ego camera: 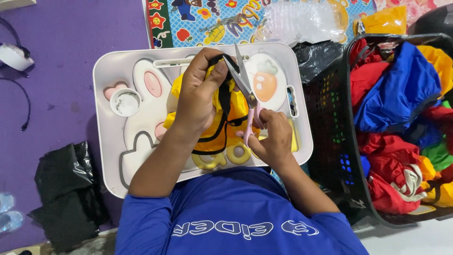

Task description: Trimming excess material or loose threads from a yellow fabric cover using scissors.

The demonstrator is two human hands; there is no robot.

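Head view: two hands (198,94), one scissors (245,85), one yellow garment (226,118).

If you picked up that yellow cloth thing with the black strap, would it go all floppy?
Probably floppy: the yellow cloth piece bunches and folds in the left hand. Likely light too, since its black strap droops loosely. It seems unlikely to roll or break; the right hand holds scissors to it.

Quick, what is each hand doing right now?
Left hand: closed, gripping the yellow fabric piece with black trim.
Right hand: closed on the pink-handled metal scissors, blades open.
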